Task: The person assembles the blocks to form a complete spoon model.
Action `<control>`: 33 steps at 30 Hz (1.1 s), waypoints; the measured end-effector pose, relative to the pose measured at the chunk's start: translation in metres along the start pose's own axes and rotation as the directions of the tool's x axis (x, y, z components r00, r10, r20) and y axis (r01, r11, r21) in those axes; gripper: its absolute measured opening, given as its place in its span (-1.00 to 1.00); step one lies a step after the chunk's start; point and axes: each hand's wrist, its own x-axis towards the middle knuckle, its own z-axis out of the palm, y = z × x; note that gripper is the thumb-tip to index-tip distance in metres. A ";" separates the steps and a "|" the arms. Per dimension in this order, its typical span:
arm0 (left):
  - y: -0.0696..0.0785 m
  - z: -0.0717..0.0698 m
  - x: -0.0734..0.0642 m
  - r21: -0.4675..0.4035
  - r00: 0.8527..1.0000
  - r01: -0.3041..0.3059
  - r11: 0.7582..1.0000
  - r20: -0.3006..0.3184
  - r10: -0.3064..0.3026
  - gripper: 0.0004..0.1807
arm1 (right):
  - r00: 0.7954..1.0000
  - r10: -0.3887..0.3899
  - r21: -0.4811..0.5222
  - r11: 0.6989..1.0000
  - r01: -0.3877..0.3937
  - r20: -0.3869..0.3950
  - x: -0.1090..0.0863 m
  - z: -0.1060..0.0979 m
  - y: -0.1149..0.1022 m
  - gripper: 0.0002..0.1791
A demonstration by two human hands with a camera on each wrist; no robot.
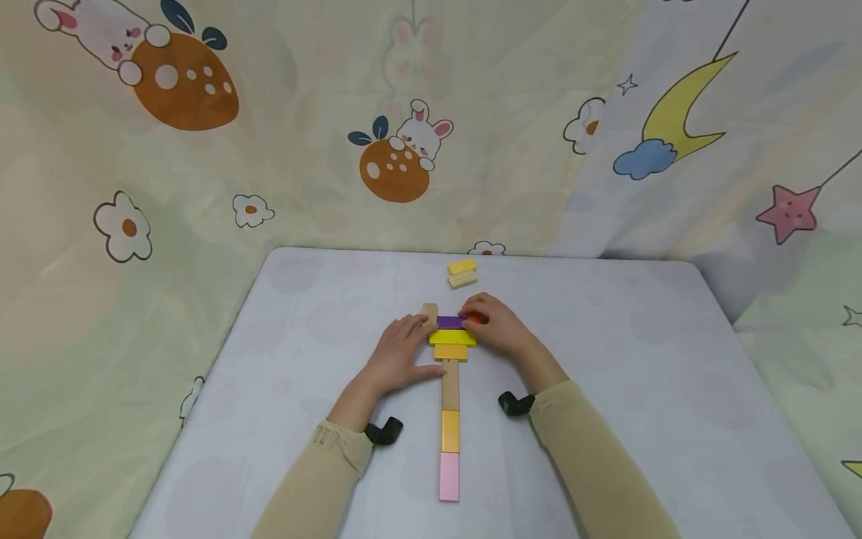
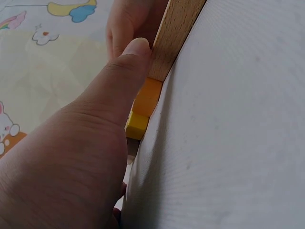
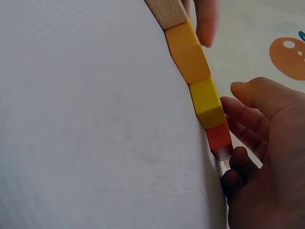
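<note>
A row of wooden blocks lies on the table: a pink block, an orange-yellow block and a plain wood block. Across its far end lie a short orange block, a bright yellow block and a purple block. My left hand is spread, its thumb at the plain block and its fingertips by another plain wood block left of the purple one. With thumb and fingers, my right hand holds a red block at the purple block's right end.
A small stack of yellow and pale blocks stands beyond the hands, near the far edge of the white-covered table. Behind hangs a printed cloth. Black wrist mounts stick out from both sleeves.
</note>
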 end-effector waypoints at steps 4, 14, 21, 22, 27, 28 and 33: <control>0.001 -0.001 -0.001 0.020 1.000 0.000 1.000 0.007 0.000 0.02 | 1.000 -0.006 -0.009 1.000 0.006 -0.011 0.000 0.002 0.001 -0.76; 0.001 0.000 0.000 0.029 1.000 0.010 1.000 0.011 -0.011 0.00 | 0.999 -0.036 -0.016 0.999 0.036 -0.029 0.000 0.005 0.004 -0.77; 0.000 0.001 0.000 0.022 1.000 0.006 1.000 0.006 -0.006 0.00 | 0.999 -0.018 0.008 1.000 0.018 -0.039 0.000 0.005 0.003 -0.78; 0.000 0.001 0.000 0.020 1.000 0.006 1.000 0.005 -0.007 0.00 | 0.999 -0.015 0.007 1.000 0.016 -0.038 0.000 0.005 0.003 -0.78; 0.001 -0.001 -0.001 0.010 1.000 0.011 1.000 0.011 -0.011 -0.01 | 0.998 0.007 0.031 1.000 -0.005 -0.059 0.002 0.003 0.001 -0.80; 0.001 -0.002 -0.001 0.006 1.000 0.011 1.000 0.013 -0.011 -0.01 | 0.997 0.016 0.043 0.999 -0.013 -0.069 0.003 0.003 0.001 -0.80; 0.003 -0.004 0.000 -0.008 1.000 0.012 1.000 0.026 -0.012 -0.03 | 0.988 0.068 0.116 0.992 -0.052 -0.141 0.009 -0.007 0.002 -0.79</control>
